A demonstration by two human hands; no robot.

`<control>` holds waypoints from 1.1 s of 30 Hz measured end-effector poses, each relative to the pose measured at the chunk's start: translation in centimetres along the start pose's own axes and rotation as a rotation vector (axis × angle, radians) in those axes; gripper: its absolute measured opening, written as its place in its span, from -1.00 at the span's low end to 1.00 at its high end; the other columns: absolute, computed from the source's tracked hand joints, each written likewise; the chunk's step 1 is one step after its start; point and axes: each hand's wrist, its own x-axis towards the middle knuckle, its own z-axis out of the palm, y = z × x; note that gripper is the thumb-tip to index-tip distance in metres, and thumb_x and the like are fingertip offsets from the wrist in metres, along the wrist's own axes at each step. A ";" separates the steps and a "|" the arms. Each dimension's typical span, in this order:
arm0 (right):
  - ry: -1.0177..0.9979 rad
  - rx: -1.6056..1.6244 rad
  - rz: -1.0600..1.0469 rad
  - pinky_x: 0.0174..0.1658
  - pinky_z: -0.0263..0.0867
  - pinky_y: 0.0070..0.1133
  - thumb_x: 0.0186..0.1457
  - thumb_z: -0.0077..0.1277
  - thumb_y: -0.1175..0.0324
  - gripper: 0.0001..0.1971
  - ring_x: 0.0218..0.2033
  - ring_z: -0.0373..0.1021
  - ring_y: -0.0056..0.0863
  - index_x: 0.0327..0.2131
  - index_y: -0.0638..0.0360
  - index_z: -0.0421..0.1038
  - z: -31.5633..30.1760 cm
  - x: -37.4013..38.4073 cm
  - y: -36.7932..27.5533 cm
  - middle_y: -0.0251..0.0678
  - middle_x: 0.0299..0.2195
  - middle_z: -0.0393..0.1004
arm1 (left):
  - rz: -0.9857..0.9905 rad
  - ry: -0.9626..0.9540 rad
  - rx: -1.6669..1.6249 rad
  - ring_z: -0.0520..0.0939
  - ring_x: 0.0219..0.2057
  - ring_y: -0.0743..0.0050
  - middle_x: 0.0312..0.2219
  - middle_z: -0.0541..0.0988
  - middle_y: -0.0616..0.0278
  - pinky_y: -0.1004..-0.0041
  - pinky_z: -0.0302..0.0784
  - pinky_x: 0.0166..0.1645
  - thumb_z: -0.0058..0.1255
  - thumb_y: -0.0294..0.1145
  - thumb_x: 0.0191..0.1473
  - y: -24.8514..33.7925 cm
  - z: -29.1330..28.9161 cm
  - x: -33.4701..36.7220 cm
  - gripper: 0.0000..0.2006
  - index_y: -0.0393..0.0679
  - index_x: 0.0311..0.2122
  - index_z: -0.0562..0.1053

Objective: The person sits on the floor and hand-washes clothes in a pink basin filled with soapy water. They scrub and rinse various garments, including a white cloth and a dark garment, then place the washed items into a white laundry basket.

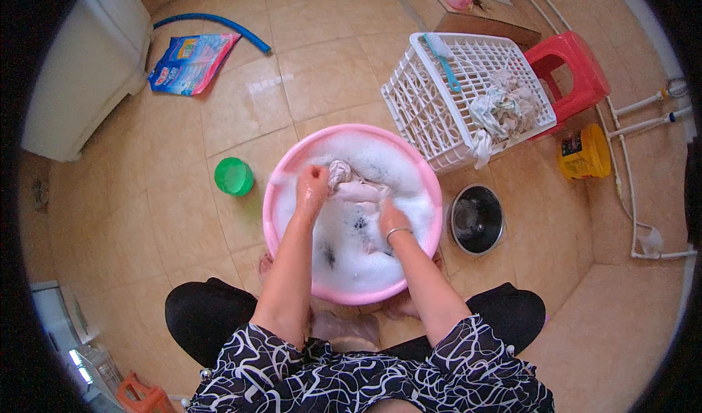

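A round pink basin (271,215) full of white suds stands on the floor in front of me. A pale, wet cloth (358,190) stretches across the foam between my hands, its left end bunched up. My left hand (313,185), fingers curled in, is closed on that bunched end near the basin's left side. At the cloth's right end my right hand (393,218), with a bangle on its wrist, is closed on the fabric; its fingertips are partly hidden and slightly blurred. Dark patches of water show through the suds below the cloth.
Left of the basin sits a green cup (234,177); a metal bowl (477,219) is at its right. A white crate (431,98) bears a brush (444,63) and crumpled cloths (504,106). Beyond are a red stool (578,76), yellow bucket (585,153), detergent bag (191,63) and blue hose (219,21).
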 end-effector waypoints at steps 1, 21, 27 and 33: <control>-0.056 -0.072 -0.145 -0.14 0.18 -0.31 -0.02 -0.29 0.31 -0.74 -0.20 0.28 -0.06 -0.25 0.20 0.23 0.6 0.1 -0.1 0.07 -0.29 0.34 | -0.248 -0.199 -0.107 0.46 -0.63 0.33 -0.62 0.44 0.13 0.37 0.45 -0.49 -0.15 -0.21 -0.03 -0.4 0.2 -0.6 -0.72 -0.27 -0.48 0.35; 0.276 0.239 -0.166 -0.31 0.22 -0.23 0.00 -0.30 0.01 -0.60 -0.41 0.31 0.03 -0.43 0.19 0.33 -3.2 -4.7 -5.9 0.06 -0.47 0.37 | -0.442 -0.179 -0.455 0.47 -0.36 0.25 -0.39 0.46 0.06 0.33 0.38 -0.27 -0.13 -0.15 -0.06 -1.6 5.8 -5.4 -0.61 -0.30 -0.25 0.36; 0.379 0.167 -0.337 -0.37 0.22 -0.30 0.00 -0.20 0.15 -0.73 -0.44 0.32 -0.03 -0.40 0.18 0.28 -5.7 -6.2 -4.6 -0.02 -0.50 0.38 | -0.232 -0.113 0.116 0.45 -0.25 0.25 -0.26 0.43 -0.03 0.38 0.34 -0.22 -0.17 -0.05 -0.06 2.0 3.0 -2.9 -0.45 -0.43 -0.16 0.29; 0.440 0.435 -0.699 -0.36 0.25 -0.44 0.00 -0.15 0.36 -0.86 -0.40 0.35 -0.16 -0.36 0.19 0.27 -5.9 -11.4 -8.9 -0.11 -0.43 0.37 | -0.423 -0.287 -1.131 0.48 -0.44 0.26 -0.44 0.44 0.13 0.29 0.44 -0.35 -0.38 -0.16 0.09 2.1 2.9 -2.6 -0.68 -0.20 -0.27 0.31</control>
